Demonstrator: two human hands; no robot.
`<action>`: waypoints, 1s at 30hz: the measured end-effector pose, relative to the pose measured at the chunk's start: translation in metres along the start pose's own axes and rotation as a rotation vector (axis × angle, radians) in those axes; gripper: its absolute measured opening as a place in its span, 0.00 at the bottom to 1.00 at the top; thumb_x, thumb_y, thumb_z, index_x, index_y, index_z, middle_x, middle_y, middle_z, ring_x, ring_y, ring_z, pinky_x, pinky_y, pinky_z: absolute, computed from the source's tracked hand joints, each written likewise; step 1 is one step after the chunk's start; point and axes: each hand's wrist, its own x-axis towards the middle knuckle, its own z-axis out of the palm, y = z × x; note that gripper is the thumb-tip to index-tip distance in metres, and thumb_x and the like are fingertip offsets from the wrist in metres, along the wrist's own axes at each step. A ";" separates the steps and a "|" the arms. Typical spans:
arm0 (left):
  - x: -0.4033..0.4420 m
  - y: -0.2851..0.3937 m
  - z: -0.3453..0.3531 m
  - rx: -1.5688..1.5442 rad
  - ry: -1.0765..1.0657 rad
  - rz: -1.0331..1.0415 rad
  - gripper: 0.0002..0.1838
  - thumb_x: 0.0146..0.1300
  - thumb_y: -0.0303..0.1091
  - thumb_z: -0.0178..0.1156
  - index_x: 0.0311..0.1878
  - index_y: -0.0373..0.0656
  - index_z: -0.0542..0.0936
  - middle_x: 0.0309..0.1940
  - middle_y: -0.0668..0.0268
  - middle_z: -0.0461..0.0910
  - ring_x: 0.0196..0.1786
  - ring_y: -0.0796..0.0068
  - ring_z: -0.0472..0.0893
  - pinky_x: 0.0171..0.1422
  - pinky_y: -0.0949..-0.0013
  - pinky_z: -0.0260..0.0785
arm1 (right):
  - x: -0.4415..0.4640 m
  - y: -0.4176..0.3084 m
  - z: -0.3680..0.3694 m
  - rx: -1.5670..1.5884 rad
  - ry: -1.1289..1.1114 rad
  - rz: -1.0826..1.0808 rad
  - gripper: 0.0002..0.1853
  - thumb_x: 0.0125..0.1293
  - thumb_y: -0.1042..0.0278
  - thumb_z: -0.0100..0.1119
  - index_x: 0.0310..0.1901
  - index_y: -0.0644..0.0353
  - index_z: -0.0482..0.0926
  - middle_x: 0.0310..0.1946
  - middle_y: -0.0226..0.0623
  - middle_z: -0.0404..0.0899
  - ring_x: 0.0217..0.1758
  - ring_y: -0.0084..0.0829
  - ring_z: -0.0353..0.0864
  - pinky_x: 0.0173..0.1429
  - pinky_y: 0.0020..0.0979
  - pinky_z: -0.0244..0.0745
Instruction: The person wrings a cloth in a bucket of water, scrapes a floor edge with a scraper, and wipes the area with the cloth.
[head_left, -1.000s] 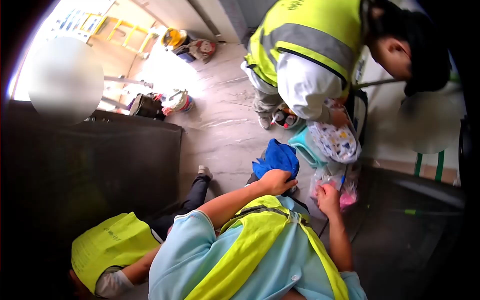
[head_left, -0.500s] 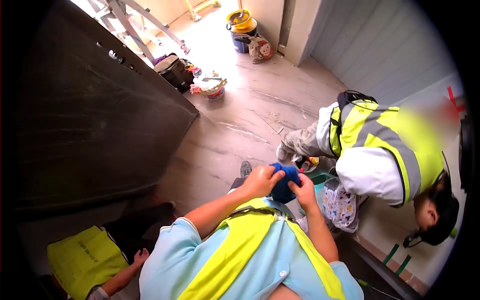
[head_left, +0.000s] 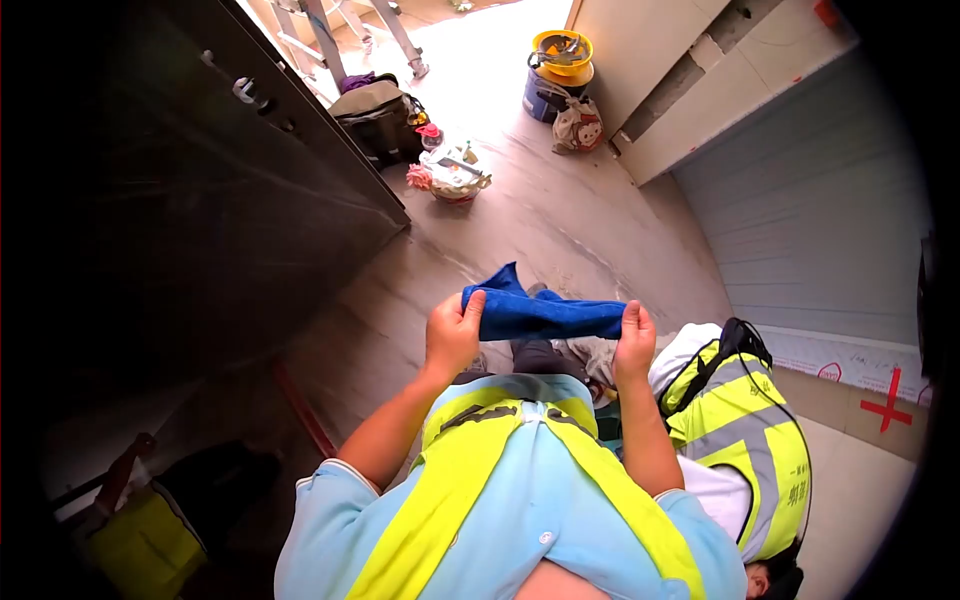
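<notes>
Blue cloth (head_left: 545, 318) now wide btwn both hands (head_left: 453, 335), prev. bunched.

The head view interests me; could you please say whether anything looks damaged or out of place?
Yes: at the upper right, the pale panel has a long, rough grey slot, which looks damaged or unfinished against the smooth surface around it. Nothing odd stands out about the cloth between the left hand and right hand.

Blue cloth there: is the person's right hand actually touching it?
Touching: the head view shows the right hand gripping one end of the blue cloth.
</notes>
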 end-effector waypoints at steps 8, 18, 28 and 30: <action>0.126 0.016 0.050 -0.130 -0.031 0.049 0.11 0.64 0.35 0.60 0.35 0.35 0.77 0.24 0.58 0.76 0.26 0.75 0.72 0.31 0.69 0.66 | 0.162 -0.026 0.059 -0.038 -0.505 0.102 0.16 0.67 0.55 0.58 0.46 0.58 0.71 0.38 0.30 0.76 0.42 0.20 0.74 0.50 0.23 0.72; 0.239 0.088 0.114 -0.302 -0.220 -0.187 0.11 0.68 0.27 0.52 0.49 0.35 0.79 0.33 0.59 0.84 0.34 0.76 0.82 0.40 0.74 0.74 | 0.331 -0.052 0.091 -0.504 -0.905 -0.019 0.10 0.58 0.81 0.57 0.42 0.64 0.78 0.29 0.32 0.78 0.33 0.21 0.74 0.41 0.25 0.73; 0.267 -0.173 0.030 0.171 0.409 -0.995 0.23 0.67 0.49 0.55 0.24 0.40 0.81 0.09 0.67 0.69 0.10 0.76 0.67 0.15 0.69 0.58 | 0.481 -0.059 0.091 -0.827 -0.587 -0.035 0.19 0.64 0.53 0.60 0.28 0.63 0.73 0.19 0.40 0.71 0.22 0.26 0.66 0.28 0.31 0.66; 0.227 -0.246 0.036 0.184 0.482 -1.215 0.30 0.67 0.56 0.52 0.20 0.39 0.80 0.10 0.65 0.71 0.11 0.72 0.69 0.17 0.67 0.60 | 0.500 -0.073 0.098 -0.853 -0.545 -0.034 0.21 0.63 0.52 0.62 0.26 0.63 0.72 0.18 0.41 0.70 0.21 0.27 0.66 0.27 0.31 0.65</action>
